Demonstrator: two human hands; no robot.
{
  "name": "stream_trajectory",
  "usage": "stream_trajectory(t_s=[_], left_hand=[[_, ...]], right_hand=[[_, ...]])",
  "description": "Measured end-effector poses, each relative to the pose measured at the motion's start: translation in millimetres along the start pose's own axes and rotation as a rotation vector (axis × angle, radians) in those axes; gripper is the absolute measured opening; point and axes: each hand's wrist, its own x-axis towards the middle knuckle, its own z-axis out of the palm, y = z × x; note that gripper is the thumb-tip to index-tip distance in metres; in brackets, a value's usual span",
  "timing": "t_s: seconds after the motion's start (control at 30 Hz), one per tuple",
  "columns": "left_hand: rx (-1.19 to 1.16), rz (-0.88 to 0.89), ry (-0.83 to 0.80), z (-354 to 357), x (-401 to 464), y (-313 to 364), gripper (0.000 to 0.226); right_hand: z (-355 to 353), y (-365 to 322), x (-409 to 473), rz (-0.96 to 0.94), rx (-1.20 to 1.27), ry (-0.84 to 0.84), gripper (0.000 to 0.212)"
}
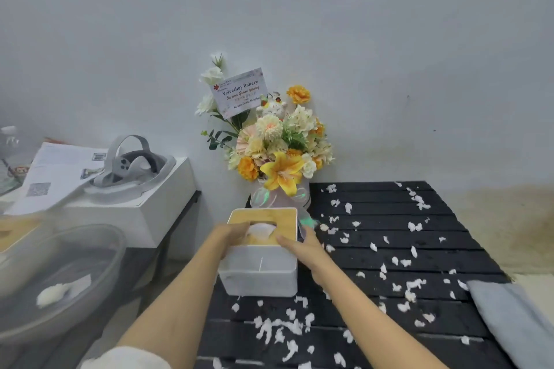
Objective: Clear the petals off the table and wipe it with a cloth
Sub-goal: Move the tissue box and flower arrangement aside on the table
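White petals point(281, 326) lie scattered over the black slatted table point(389, 249), thickest near the front edge, and a grey cloth point(509, 317) lies folded at the table's right edge, partly cut off by the frame. Both hands are on a white tissue box point(260, 275) with a wooden lid: the left hand point(230, 237) curls over the lid at the tissue slot, though whether it pinches the tissue cannot be told, and the right hand point(299, 244) grips the box's right top edge. Behind the box stands a flower bouquet point(278, 147), its base half hidden.

Black slatted table point(389, 252): white petals point(280, 328) scattered across most slats. White tissue box point(260, 272) and flower arrangement point(280, 156) (rear left corner) stand on it; grey cloth point(509, 317) at right edge.
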Motion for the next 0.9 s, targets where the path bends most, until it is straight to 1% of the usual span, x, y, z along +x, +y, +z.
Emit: stream_trajectory(t_s=[0.07, 0.1, 0.13, 0.2, 0.33, 0.47, 0.5, 0.53, 0.6, 0.67, 0.7, 0.73, 0.77, 0.8, 0.9], left_hand=[[0.016, 0.029, -0.033, 0.4, -9.7, -1.6, 0.046], [0.012, 0.052, -0.035, -2.7, -11.5, 2.4, 0.044], [0.002, 0.072, -0.033, -7.2, -11.4, 8.2, 0.046], [-0.025, 0.090, -0.024, -15.7, -7.1, 20.6, 0.055], [-0.079, 0.088, -0.020, -14.6, 19.1, 33.9, 0.055], [-0.047, 0.104, -0.040, 3.9, 44.7, 16.3, 0.077], [-0.042, 0.117, -0.030, 9.1, 51.7, 11.1, 0.077], [-0.041, 0.140, -0.011, 13.0, 58.0, 6.9, 0.072], [-0.037, 0.203, 0.034, 18.8, 66.4, 3.2, 0.058], [0.049, 0.301, 0.102, 22.7, 65.2, 2.8, 0.054], [0.112, 0.358, 0.161, 24.9, 62.4, 2.2, 0.055], [0.161, 0.416, 0.223, 27.5, 55.9, 2.5, 0.055], [0.189, 0.466, 0.264, 31.0, 46.6, 4.5, 0.054], [0.207, 0.522, 0.290, 35.9, 36.6, 7.3, 0.053], [0.259, 0.685, 0.303, 57.0, -3.9, 15.1, 0.048]], right_hand=[[10.1, 3.6, -7.1, -0.045, -0.029, 0.028, 0.044], [13.4, -0.3, -7.9, -0.072, -0.027, 0.058, 0.038], [15.5, -8.4, -8.2, -0.086, -0.014, 0.069, 0.036], [14.7, -27.6, -3.5, -0.109, -0.005, 0.077, 0.038], [10.0, -45.9, 20.5, -0.160, -0.043, 0.105, 0.042], [10.5, -14.0, 34.6, -0.117, -0.075, 0.123, 0.048], [11.5, -7.6, 37.5, -0.113, -0.077, 0.130, 0.051], [12.4, -2.8, 41.1, -0.101, -0.076, 0.136, 0.054], [12.9, -3.9, 44.9, -0.090, -0.059, 0.133, 0.055], [11.7, -7.4, 45.2, -0.082, -0.061, 0.112, 0.056], [10.4, -11.7, 39.0, -0.069, -0.059, 0.110, 0.064], [7.6, -14.2, 32.2, -0.041, -0.070, 0.119, 0.078], [3.4, -17.3, 23.2, -0.032, -0.092, 0.127, 0.087], [-1.3, -21.7, 11.4, -0.034, -0.104, 0.146, 0.086], [-24.8, -27.4, -25.1, -0.071, -0.128, 0.220, 0.072]])
